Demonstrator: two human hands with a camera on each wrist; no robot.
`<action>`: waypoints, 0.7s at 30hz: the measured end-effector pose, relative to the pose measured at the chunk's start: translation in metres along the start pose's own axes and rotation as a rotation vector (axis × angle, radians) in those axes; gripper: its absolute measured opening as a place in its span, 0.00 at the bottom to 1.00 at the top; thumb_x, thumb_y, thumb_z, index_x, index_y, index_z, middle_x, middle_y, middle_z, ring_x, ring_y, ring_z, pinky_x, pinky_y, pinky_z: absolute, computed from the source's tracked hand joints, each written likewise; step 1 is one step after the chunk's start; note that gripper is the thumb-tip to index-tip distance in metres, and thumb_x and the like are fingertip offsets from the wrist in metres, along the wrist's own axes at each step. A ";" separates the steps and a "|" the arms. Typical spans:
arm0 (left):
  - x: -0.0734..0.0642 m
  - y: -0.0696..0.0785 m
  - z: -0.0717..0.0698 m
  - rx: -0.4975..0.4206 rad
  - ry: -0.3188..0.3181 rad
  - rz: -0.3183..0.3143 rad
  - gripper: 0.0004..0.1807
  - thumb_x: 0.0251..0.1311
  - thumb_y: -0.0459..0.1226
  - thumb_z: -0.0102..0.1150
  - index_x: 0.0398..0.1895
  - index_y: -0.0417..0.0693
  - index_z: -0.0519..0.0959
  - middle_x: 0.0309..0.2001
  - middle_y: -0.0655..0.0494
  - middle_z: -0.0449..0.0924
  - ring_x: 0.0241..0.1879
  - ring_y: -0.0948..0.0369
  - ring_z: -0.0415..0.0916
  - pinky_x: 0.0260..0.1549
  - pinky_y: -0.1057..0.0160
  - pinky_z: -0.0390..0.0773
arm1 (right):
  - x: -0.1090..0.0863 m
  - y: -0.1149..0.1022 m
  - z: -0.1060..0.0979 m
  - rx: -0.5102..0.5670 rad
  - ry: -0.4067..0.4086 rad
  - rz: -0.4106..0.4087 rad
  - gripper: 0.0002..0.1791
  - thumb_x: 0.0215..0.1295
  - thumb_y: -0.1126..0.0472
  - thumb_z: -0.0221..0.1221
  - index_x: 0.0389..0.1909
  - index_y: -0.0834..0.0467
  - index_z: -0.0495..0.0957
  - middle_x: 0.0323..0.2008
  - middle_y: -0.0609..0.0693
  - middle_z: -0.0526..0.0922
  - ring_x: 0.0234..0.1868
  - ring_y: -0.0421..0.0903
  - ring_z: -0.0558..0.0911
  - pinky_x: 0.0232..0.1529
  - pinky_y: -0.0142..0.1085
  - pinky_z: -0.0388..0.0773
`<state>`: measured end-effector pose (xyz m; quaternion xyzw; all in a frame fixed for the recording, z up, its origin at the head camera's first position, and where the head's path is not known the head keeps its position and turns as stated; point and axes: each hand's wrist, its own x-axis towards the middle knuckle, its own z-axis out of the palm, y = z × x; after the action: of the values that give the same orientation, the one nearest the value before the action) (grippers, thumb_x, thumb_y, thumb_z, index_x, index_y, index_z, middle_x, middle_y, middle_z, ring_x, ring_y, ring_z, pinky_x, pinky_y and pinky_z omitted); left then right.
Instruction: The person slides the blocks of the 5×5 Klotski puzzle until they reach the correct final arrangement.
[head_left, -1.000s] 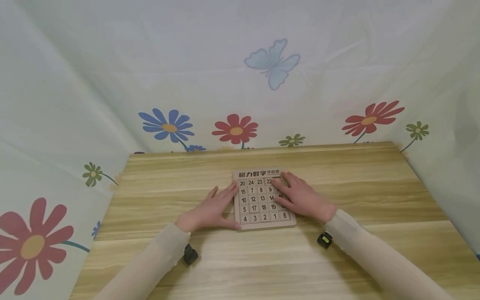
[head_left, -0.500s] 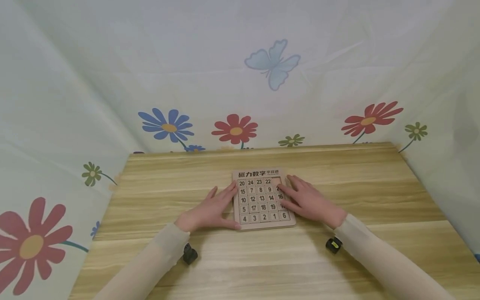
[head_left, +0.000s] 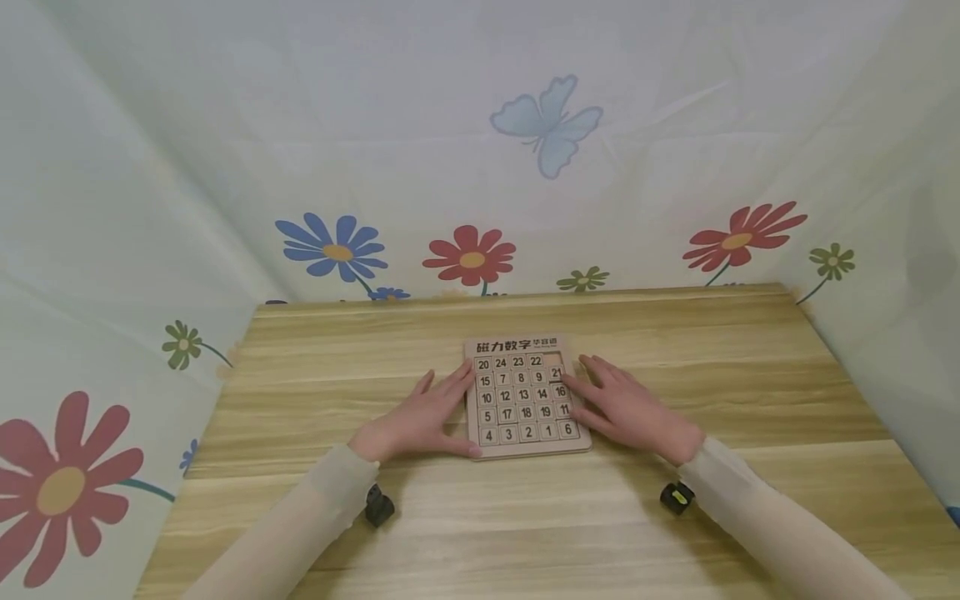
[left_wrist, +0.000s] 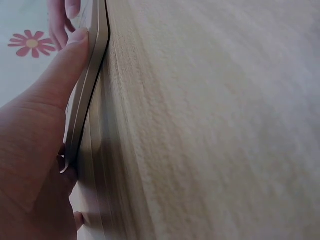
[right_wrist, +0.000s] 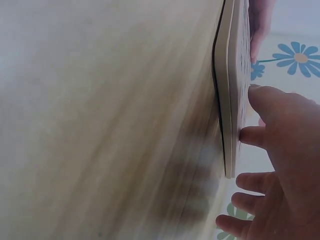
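Observation:
A wooden number sliding puzzle [head_left: 528, 451] lies flat on the table in the head view, its numbered tiles in rows. The top right slot shows bare pinkish base. Just below it, the 21 tile [head_left: 556, 372] sits slightly upward, a thin dark gap under it. My left hand [head_left: 415, 422] rests along the puzzle's left edge with straight fingers, thumb on the lower left corner; the left wrist view shows that thumb [left_wrist: 67, 65] on the board's top edge. My right hand [head_left: 636, 410] lies extended at the right edge, a fingertip at the 21 tile and the thumb beside the 11 tile [head_left: 565, 409].
The puzzle lies on a light wood-grain table [head_left: 495, 533]. Behind and beside the table hangs a pale cloth [head_left: 420, 117] printed with flowers and a butterfly. Dark wrist cameras show below the left cuff [head_left: 378, 507] and the right cuff [head_left: 677, 497].
My right hand has drawn back to the right, uncovering the right column and the bare top right slot. The 21 tile has shifted slightly upward. My left hand has stayed in place.

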<state>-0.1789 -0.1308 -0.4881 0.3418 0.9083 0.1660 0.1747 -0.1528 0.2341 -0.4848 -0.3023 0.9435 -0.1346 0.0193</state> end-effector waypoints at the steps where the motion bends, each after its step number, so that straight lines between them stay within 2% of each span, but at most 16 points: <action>1: 0.000 0.000 0.000 -0.001 0.001 -0.001 0.70 0.54 0.73 0.64 0.85 0.43 0.42 0.85 0.51 0.31 0.83 0.55 0.37 0.80 0.41 0.32 | 0.001 0.001 0.000 0.005 0.001 0.003 0.35 0.77 0.43 0.57 0.77 0.55 0.68 0.77 0.72 0.59 0.76 0.71 0.61 0.74 0.66 0.60; 8: 0.001 -0.002 0.002 0.013 -0.012 -0.018 0.71 0.52 0.75 0.61 0.86 0.46 0.40 0.85 0.53 0.29 0.83 0.58 0.34 0.80 0.44 0.31 | 0.011 0.005 0.001 0.023 -0.007 0.022 0.35 0.77 0.43 0.57 0.78 0.55 0.67 0.77 0.73 0.59 0.76 0.71 0.62 0.74 0.66 0.61; 21: 0.001 0.000 0.001 0.004 0.012 0.013 0.71 0.53 0.74 0.64 0.85 0.41 0.42 0.85 0.48 0.31 0.83 0.52 0.38 0.80 0.39 0.34 | 0.024 0.005 0.001 0.049 -0.027 0.061 0.38 0.78 0.41 0.55 0.80 0.55 0.62 0.78 0.73 0.56 0.76 0.72 0.61 0.74 0.67 0.59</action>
<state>-0.1791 -0.1304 -0.4895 0.3468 0.9075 0.1675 0.1678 -0.1750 0.2243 -0.4862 -0.2745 0.9483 -0.1530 0.0433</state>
